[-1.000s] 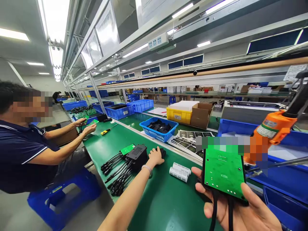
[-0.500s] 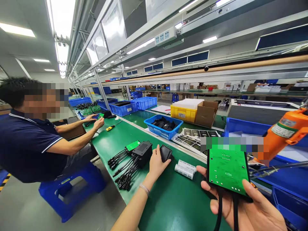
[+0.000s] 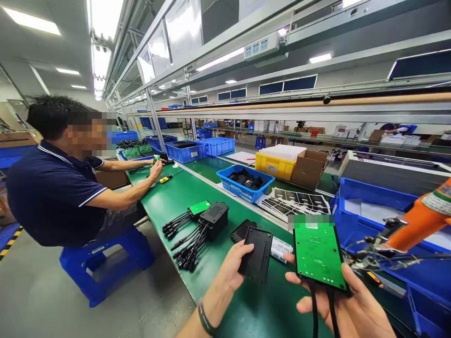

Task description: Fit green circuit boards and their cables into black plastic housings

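Note:
My left hand (image 3: pixel 232 265) grips a flat black plastic cover (image 3: pixel 258 253) by its left edge, thumb on top, raised over the green bench. In my right hand (image 3: pixel 347 295) is a black case with a green circuit board (image 3: pixel 319 256) in it, board side toward me; two black cables hang from its lower edge. Behind the held cover another black vented cover (image 3: pixel 243 231) lies on the bench, beside white cylindrical parts (image 3: pixel 282 248) that the held cover partly hides. To the left stand a black vented box (image 3: pixel 215 219) with several cables and a small green board (image 3: pixel 199 207).
A co-worker (image 3: pixel 66 188) sits at the left, handling a small board. A blue basket (image 3: pixel 244 190) of black parts, a yellow bin (image 3: pixel 275 165) and printed label sheets (image 3: pixel 299 202) stand behind. An orange tool (image 3: pixel 419 220) and blue bins (image 3: pixel 423 277) are at the right.
My left hand has lifted a black cover from the bench and brought it right, toward the circuit board case. The right hand still holds the case. The view has shifted slightly.

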Available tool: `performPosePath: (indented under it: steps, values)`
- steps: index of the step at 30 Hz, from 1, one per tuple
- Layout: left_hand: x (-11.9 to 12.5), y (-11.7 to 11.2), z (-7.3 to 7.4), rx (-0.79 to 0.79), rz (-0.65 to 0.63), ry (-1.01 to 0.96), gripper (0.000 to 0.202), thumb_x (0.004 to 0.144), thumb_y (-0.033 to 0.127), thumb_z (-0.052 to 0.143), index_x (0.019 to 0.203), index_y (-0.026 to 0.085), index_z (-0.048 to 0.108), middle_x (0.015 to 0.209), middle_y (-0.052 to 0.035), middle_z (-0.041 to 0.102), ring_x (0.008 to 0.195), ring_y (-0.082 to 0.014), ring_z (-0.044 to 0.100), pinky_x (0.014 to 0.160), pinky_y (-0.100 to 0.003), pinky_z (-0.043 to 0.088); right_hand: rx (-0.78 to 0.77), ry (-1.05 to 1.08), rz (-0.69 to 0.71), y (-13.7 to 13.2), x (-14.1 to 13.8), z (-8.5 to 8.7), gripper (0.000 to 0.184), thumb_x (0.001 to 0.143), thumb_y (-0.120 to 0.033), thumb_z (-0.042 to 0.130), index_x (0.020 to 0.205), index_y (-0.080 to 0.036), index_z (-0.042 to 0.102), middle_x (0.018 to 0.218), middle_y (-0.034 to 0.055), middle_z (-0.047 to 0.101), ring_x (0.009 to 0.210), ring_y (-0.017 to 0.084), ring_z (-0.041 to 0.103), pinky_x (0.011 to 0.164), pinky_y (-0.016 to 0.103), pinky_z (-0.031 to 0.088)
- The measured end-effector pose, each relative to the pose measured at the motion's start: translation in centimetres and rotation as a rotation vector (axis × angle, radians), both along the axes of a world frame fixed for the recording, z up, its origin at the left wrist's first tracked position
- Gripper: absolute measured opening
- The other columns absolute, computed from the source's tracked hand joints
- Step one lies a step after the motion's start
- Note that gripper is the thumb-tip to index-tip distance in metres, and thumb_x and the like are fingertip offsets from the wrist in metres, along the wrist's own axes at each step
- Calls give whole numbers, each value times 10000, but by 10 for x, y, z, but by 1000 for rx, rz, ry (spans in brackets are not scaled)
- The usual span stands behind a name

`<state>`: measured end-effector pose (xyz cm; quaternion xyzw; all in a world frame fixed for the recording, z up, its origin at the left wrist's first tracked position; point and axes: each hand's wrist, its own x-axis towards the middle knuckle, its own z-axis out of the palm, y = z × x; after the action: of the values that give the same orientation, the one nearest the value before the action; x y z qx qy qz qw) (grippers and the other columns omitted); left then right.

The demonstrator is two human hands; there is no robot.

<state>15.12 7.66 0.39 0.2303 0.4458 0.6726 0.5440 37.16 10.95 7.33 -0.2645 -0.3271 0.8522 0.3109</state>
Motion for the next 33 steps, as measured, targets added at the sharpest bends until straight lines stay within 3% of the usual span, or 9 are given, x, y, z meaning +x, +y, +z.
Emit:
performPosePath:
  steps: [4,7,9,11,13,15,20,27,33]
  values:
    - [20,-14,15,113,-198,-258,684,692,681,667,1069,114,726,1106,-167,737,1012,-323,688,924,-475,528,177,-195,-25,-6,-14,-9,512,853,-632,574,1089,-219,763,1209,93,716,809,241,712,712,359,597]
    - [33,-20,20,219,-263,-435,739,787,715,599,1134,74,715,1150,-166,725,1074,-282,669,1040,-410,458,420,-359,-67,-8,-20,-19,551,842,-582,640,1301,-278,640,1384,69,606,1057,290,659,658,349,607]
    - [40,-25,19,240,-196,-426,656,821,657,630,1147,95,719,1146,-149,731,1094,-273,663,1049,-388,448,608,-454,-12,-8,-19,-27,612,868,-556,629,1429,-363,482,1520,12,464,1255,300,554,737,348,615]
    - [45,-30,18,282,-77,-344,564,798,554,729,1225,187,689,1242,-112,698,1184,-284,618,1061,-405,440,806,-512,77,-6,-18,-35,601,903,-521,600,1460,-413,402,1557,-30,405,1359,284,465,960,374,554]
    - [46,-34,16,352,14,-245,644,697,443,856,1281,266,650,1329,-84,650,1261,-294,563,1077,-405,427,986,-503,139,-2,-17,-44,607,916,-487,591,1477,-409,372,1545,-14,425,1413,281,399,1101,392,445]
    - [46,-36,15,406,37,-165,760,600,388,926,1294,267,640,1306,-92,659,1241,-297,573,1068,-385,432,1102,-465,173,1,-17,-51,663,904,-470,611,1500,-385,334,1525,30,448,1424,291,384,1116,386,422]
    - [45,-42,19,429,-3,-127,793,572,388,940,1288,226,640,1159,-113,716,1083,-288,658,983,-388,493,1173,-450,252,7,-16,-62,768,869,-496,650,1528,-369,277,1532,89,398,1422,316,382,1066,366,461]
    - [47,-50,28,369,25,-99,893,493,404,968,1299,224,629,1258,-132,680,1205,-329,603,1032,-402,475,1190,-447,226,6,-18,-62,837,812,-637,649,1517,-360,294,1517,104,402,1404,332,407,1053,361,466]
    - [44,-46,20,421,20,-90,909,496,413,964,1318,242,618,1319,-138,647,1274,-354,551,1090,-442,431,1256,-481,137,0,-20,-64,850,761,-749,602,1479,-344,391,1456,107,488,1336,321,500,1017,338,495]
